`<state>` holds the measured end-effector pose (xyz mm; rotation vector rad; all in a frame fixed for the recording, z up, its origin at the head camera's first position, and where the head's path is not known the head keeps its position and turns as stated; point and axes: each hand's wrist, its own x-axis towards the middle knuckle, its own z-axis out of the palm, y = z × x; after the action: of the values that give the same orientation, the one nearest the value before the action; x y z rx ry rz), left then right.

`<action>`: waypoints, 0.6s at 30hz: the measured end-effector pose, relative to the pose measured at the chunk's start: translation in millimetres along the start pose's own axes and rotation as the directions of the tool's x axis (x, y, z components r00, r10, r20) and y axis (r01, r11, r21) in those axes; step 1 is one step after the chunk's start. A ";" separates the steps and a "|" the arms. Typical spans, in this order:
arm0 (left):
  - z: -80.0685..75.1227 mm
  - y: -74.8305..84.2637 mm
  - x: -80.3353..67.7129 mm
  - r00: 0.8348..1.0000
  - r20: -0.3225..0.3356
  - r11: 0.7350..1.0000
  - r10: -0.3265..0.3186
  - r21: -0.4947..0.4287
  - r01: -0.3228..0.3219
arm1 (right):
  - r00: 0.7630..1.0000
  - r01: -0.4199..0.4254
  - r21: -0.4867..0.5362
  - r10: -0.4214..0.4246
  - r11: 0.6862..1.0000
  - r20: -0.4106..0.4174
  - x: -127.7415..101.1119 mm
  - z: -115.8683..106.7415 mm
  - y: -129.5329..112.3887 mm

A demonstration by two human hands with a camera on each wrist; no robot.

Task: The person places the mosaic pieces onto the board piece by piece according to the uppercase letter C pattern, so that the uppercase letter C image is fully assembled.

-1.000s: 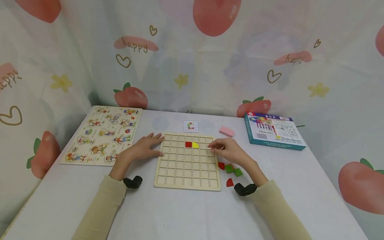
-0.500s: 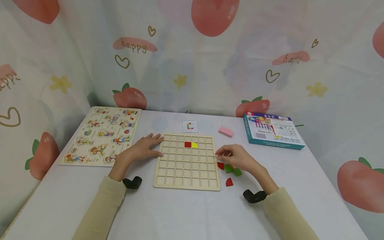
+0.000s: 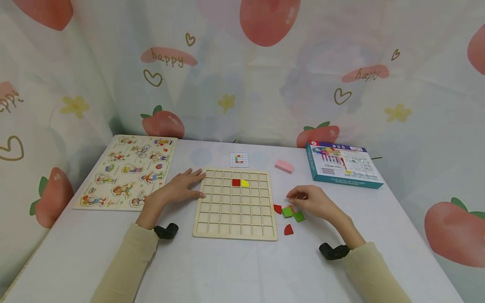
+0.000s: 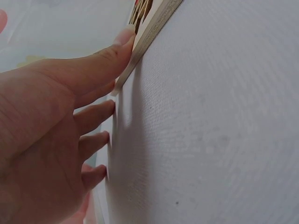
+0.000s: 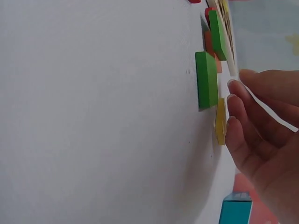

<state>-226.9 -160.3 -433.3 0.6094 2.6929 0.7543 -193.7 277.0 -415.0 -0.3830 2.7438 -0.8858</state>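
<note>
Since a second ago my right hand [image 3: 316, 203] has drawn back off the wooden grid board [image 3: 235, 204] to the loose pieces right of it, while my left hand [image 3: 178, 190] has stayed flat, fingers spread, against the board's left edge. From the head view the curtain behind reads "happy" [image 3: 167, 57]; the board lies square to me, with a red tile [image 3: 236, 182] and a yellow tile [image 3: 245, 183] side by side in its second row. My left wrist view shows the thumb [image 4: 100, 60] pressing the board's rim. My right wrist view shows loosely curled fingers [image 5: 247, 116] holding nothing, just beside a green piece [image 5: 205, 80] and a yellow piece [image 5: 220, 121].
</note>
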 end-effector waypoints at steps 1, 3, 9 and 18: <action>0.2 -0.4 0.2 1.000 -0.001 1.000 0.001 0.001 -0.001 | 1.000 -0.001 -0.003 0.001 1.000 -0.007 -0.4 -0.8 2.5; 0.5 -1.2 0.6 1.000 -0.001 1.000 0.003 0.003 -0.003 | 1.000 0.000 -0.007 0.000 1.000 -0.023 -1.2 -2.5 7.3; -0.3 -1.2 -0.2 1.000 0.000 1.000 0.005 -0.005 -0.005 | 0.998 -0.024 -0.004 0.024 1.000 -0.065 -2.7 -8.3 14.5; -0.7 -0.5 -0.7 1.000 0.000 1.000 0.002 -0.012 -0.002 | 0.996 -0.081 0.065 0.082 0.995 -0.018 -1.9 -13.5 23.5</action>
<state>-226.7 -161.3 -432.9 0.6100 2.6865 0.7700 -200.0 303.3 -418.1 -0.2493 2.7199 -0.9595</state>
